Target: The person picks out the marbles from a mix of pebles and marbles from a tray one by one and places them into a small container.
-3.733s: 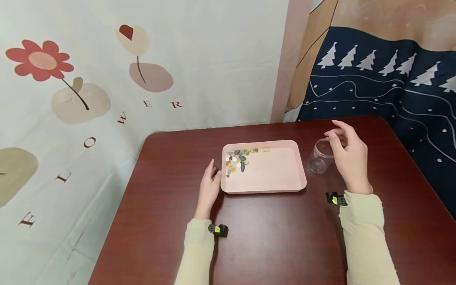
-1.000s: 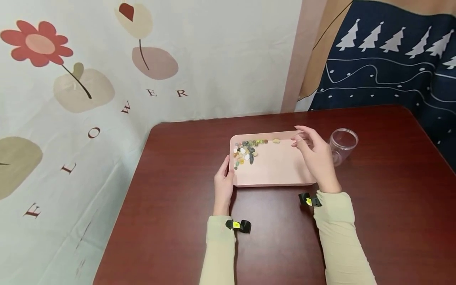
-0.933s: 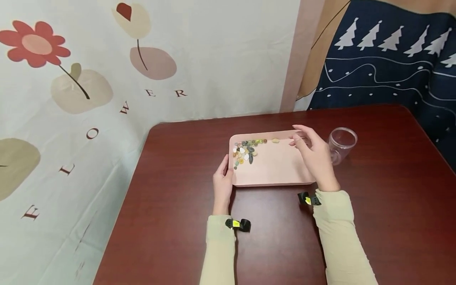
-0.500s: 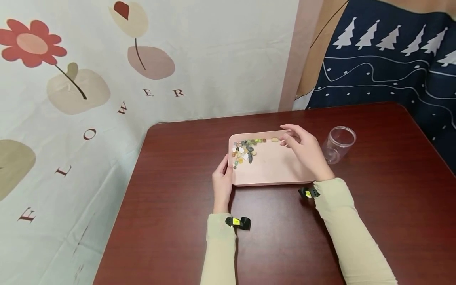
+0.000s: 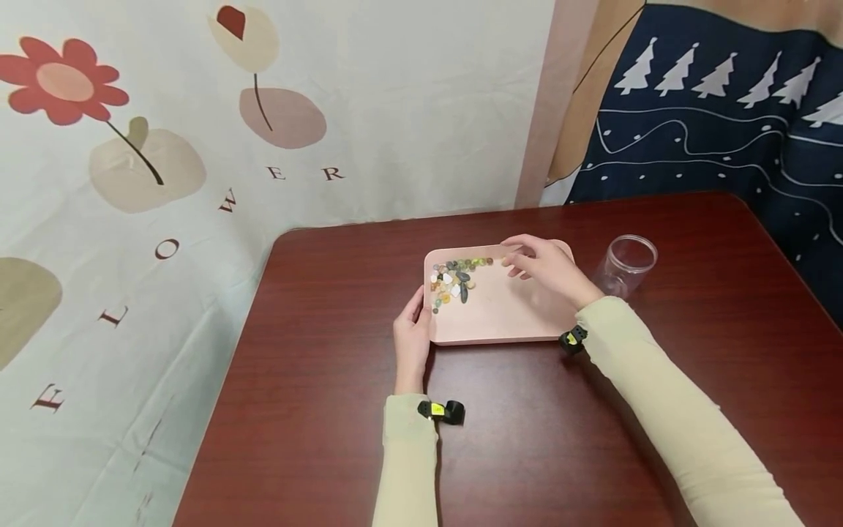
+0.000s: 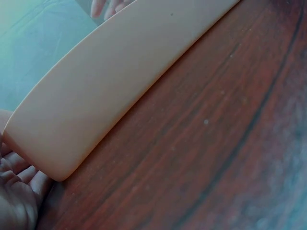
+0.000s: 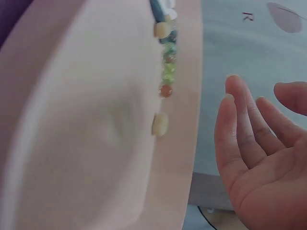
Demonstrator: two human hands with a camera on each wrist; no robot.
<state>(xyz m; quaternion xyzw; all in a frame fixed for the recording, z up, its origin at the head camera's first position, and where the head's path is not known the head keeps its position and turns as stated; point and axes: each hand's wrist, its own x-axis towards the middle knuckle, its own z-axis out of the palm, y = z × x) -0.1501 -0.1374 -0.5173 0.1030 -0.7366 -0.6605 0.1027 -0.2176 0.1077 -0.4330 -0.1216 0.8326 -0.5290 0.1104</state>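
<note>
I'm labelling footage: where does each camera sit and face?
Head: on the head, forward and down at the pink rectangular tray; left hand, right hand, green sleeves show.
Left wrist: worn there, facing the tray's outer wall; both hands partly show.
Right wrist: worn there, facing the tray's inside; right hand shows.
Shared: head and right wrist show small multicoloured stones.

Pale floral cloth (image 5: 408,110) and navy cloth (image 5: 698,128) behind a red-brown table (image 5: 316,329).

We've got a dark reddish-brown counter (image 5: 520,439), kinda glossy, with streaky wood grain and rounded far corners. Sitting right on it we see a shallow pale pink tray (image 5: 497,318), plus a see-through cup (image 5: 628,267) standing near the tray's right end.
</note>
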